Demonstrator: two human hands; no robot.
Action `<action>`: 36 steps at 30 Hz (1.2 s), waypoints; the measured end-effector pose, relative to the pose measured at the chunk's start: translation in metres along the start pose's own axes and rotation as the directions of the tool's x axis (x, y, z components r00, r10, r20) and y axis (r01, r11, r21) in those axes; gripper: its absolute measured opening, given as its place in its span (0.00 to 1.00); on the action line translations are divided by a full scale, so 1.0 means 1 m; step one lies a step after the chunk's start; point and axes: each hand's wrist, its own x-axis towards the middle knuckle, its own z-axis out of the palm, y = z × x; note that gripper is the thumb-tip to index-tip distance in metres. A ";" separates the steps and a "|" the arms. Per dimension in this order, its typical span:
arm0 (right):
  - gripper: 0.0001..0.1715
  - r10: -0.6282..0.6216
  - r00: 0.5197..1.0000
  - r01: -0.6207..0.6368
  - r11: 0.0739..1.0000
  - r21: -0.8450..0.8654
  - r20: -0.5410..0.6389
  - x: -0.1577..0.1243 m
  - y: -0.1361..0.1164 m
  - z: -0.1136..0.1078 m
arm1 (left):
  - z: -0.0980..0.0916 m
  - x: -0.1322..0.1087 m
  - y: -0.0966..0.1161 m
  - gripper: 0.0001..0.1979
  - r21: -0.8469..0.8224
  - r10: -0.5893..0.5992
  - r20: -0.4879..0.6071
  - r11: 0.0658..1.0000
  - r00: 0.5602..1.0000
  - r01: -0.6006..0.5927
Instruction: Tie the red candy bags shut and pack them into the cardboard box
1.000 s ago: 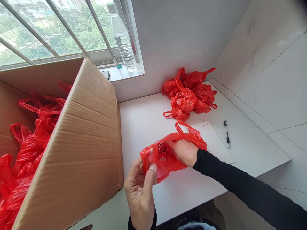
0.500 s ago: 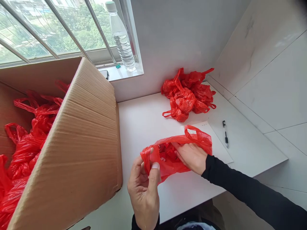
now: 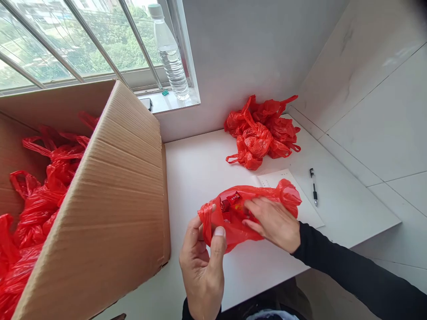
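Note:
A red plastic bag [image 3: 230, 238] lies open on the white table, its mouth facing up. My left hand [image 3: 203, 266] is closed around the bag's left handle, with the thumb in front. Small red wrapped candies [image 3: 230, 202] show inside the bag. My right hand [image 3: 275, 222] reaches over the bag's right side into its mouth. Its thumb and fingers are apart and slightly bent, close to the candies; the fingertips are partly lost among the red wrappers, and no candy is visibly gripped.
A cardboard box [image 3: 130, 186] holding tied red bags [image 3: 40, 204] stands at left. More red bags [image 3: 260, 133] are heaped by the wall. White paper [image 3: 310, 215] sits partly under the open bag, beside a pen [image 3: 314, 187]. A water bottle [image 3: 173, 66] stands on the windowsill.
My right hand has risen slightly out of the bag and shifted right, uncovering more candies. The bag's right handle has folded down. My left hand keeps its hold, moving slightly right.

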 end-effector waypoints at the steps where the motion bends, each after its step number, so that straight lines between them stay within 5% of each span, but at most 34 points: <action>1: 0.05 -0.054 0.998 0.052 0.996 0.066 0.023 -0.007 -0.004 -0.005 | -0.001 0.000 0.001 0.15 0.024 0.013 0.001 1.000 1.000 -0.013; 3: 0.03 -0.151 0.988 0.156 0.961 0.230 -0.040 -0.022 -0.010 -0.018 | -0.003 -0.001 0.004 0.14 0.083 0.054 -0.010 0.995 0.998 -0.053; 6: 0.06 -0.101 0.887 0.248 0.928 0.280 -0.450 -0.042 -0.010 -0.040 | -0.006 -0.003 0.007 0.12 0.193 0.159 -0.029 0.970 0.987 -0.150; 8: 0.15 0.023 0.749 0.126 0.976 0.177 -0.662 -0.048 -0.003 -0.048 | -0.007 -0.002 0.007 0.11 0.283 0.259 -0.062 0.931 0.964 -0.232; 10: 0.29 0.119 0.700 -0.045 0.991 0.123 -0.704 -0.049 0.009 -0.048 | -0.008 -0.002 0.007 0.11 0.331 0.339 -0.092 0.897 0.936 -0.292; 12: 0.32 0.204 0.765 -0.117 0.977 0.179 -0.611 -0.047 0.022 -0.044 | -0.007 -0.003 0.008 0.13 0.288 0.335 -0.093 0.911 0.938 -0.297; 16: 0.11 0.282 0.863 -0.093 0.905 0.416 -0.420 -0.051 0.034 -0.048 | 0.000 -0.013 0.015 0.20 0.069 0.175 -0.043 0.983 0.984 -0.172; 23: 0.10 0.191 0.829 0.130 0.847 0.515 -0.525 -0.074 0.011 -0.088 | 0.013 -0.013 0.032 0.13 -0.051 0.378 -0.051 0.924 0.925 -0.380; 29: 0.17 -0.268 0.842 0.487 0.749 0.449 -0.467 -0.056 -0.016 -0.081 | 0.026 -0.015 0.039 0.10 -0.006 0.186 0.207 0.982 0.960 -0.189; 32: 0.15 -0.274 0.845 0.495 0.728 0.474 -0.460 -0.046 -0.023 -0.084 | 0.029 -0.021 0.036 0.11 0.003 0.065 0.270 0.998 0.961 -0.068; 36: 0.19 -0.150 0.840 0.450 0.731 0.514 -0.521 -0.055 -0.032 -0.098 | 0.020 -0.025 0.025 0.17 -0.007 -0.075 0.082 0.997 0.994 0.076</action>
